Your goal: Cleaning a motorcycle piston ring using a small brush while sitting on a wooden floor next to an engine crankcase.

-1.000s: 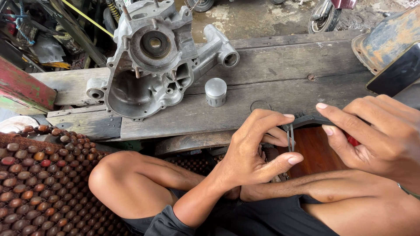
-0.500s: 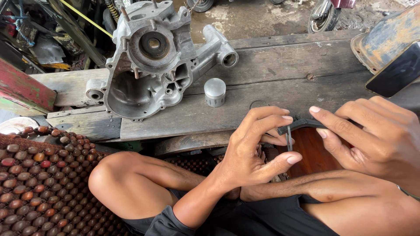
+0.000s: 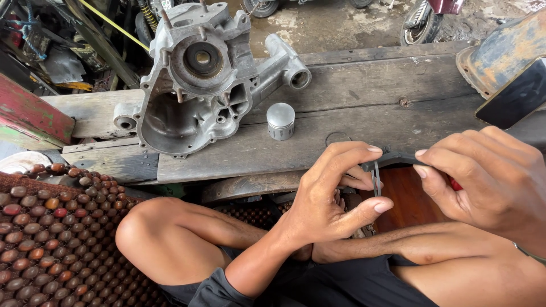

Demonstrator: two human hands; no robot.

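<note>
Weathered wooden planks form the tabletop, low to the ground, with bare concrete and parts of motorcycles behind it. On the planks stands a grey cast-metal engine crankcase, its round bearing seat facing up and a tubular arm reaching out to one side. Just beside the crankcase, on the side nearer the hands, a small silver piston stands upright. A thin wire ring lies flat on the wood a little farther from the crankcase than the piston.

Well away from the crankcase, past the piston and off the near edge of the tabletop, the left hand is held palm inward with the wrist bent up from the forearm. Its thumb stretches out underneath and its forefinger arches over the top, the other fingers curled between them. Thumb and fingers pinch a thin metal ring, seen edge-on as a narrow upright sliver. The right hand sits still farther from the crankcase, knuckles up, fingers bent down and inward toward the same ring; its fingertips close on the ring's upper part, and something red shows inside its palm, though what it is cannot be told.

A beaded seat mat of brown wooden balls lies below the crankcase, beside the person's bent knee.
</note>
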